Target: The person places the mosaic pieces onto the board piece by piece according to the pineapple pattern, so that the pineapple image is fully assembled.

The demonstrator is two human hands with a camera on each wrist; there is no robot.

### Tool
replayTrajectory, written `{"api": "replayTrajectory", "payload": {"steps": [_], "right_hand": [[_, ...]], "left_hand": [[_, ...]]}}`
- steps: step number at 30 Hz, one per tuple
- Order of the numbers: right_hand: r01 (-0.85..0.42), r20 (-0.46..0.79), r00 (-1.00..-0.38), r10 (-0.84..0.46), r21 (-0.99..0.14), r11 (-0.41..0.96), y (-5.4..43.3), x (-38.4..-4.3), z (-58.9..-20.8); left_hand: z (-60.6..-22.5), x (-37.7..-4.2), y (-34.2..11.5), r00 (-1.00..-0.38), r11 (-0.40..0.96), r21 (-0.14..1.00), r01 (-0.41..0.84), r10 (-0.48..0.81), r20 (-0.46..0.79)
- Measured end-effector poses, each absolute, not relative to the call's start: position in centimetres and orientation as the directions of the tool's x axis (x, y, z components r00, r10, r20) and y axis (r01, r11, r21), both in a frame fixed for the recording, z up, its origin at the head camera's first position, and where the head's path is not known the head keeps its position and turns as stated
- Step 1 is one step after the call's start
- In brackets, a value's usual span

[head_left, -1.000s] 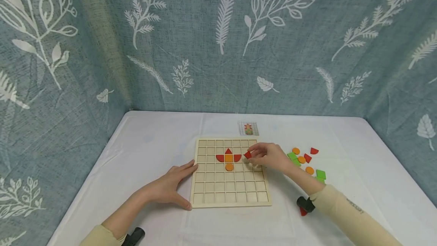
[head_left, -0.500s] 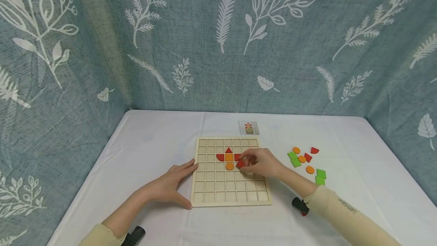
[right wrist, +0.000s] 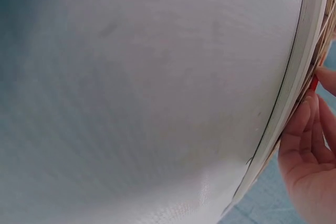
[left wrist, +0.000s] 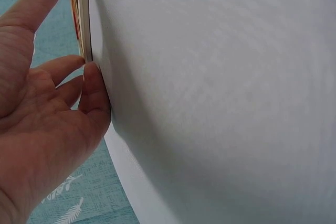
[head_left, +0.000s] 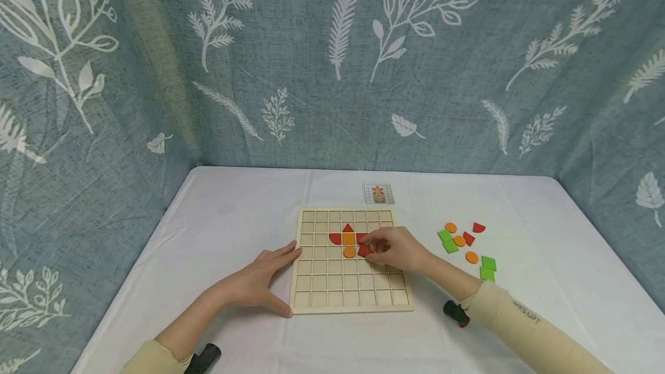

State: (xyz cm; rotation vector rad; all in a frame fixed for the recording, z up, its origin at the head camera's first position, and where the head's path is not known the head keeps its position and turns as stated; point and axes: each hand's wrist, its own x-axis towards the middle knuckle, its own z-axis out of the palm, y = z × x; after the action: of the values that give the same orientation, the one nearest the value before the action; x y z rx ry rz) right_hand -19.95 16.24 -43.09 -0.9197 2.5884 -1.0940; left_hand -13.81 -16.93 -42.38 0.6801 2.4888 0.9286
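Note:
A wooden grid board (head_left: 322,300) lies on the table. Set in its cells are a red triangle (head_left: 347,228), an orange square (head_left: 348,239), a red curved piece (head_left: 335,239) on the left, another partly covered on the right, and an orange disc (head_left: 350,252). Between thumb and fingers my right hand (head_left: 397,248) pinches a small red tile (head_left: 363,251) at the cell right of the disc; its exact shape is partly hidden. My left hand (head_left: 253,281) rests along the board's left side, fingers extended, thumb at the near corner. The left wrist view shows its fingertips (left wrist: 94,77) against the edge.
Right of the board lie loose orange discs (head_left: 471,257), green squares (head_left: 488,263) and red pieces (head_left: 478,228). A red piece (head_left: 463,325) is mostly hidden beneath the right wrist camera (head_left: 455,311). A gridded picture card (head_left: 378,193) lies behind the board.
My right hand has moved left and slightly nearer with the red tile, from the board's right side to the cell beside the orange disc. The left hand stays put.

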Motion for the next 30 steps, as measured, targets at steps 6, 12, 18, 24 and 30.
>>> {"api": "replayTrajectory", "payload": {"steps": [6,12,18,24,30], "right_hand": [[-0.491,0.078,-0.777,-0.625,-0.697,0.523,16.4,-19.9,-43.3],[-0.471,0.069,-0.791,-0.608,-0.703,0.533,16.4,-19.8,-43.3],[-0.465,0.079,-0.800,-0.594,-0.706,0.533,16.8,-19.7,-43.2],[-0.413,0.075,-0.836,-0.543,-0.738,0.534,18.0,-19.7,-42.9],[-0.322,0.042,-0.896,-0.441,-0.747,0.582,19.9,-19.6,-42.4]], "left_hand": [[-42.5,-13.9,-17.0,-0.800,0.659,0.685,0.310,0.570,-0.186],[-42.4,-13.9,-16.9,-0.799,0.657,0.688,0.309,0.571,-0.187],[-42.2,-13.9,-16.9,-0.793,0.650,0.686,0.329,0.584,-0.173],[-42.3,-14.0,-16.9,-0.798,0.657,0.690,0.306,0.572,-0.190],[-42.3,-14.1,-17.0,-0.799,0.658,0.689,0.303,0.570,-0.192]]}}
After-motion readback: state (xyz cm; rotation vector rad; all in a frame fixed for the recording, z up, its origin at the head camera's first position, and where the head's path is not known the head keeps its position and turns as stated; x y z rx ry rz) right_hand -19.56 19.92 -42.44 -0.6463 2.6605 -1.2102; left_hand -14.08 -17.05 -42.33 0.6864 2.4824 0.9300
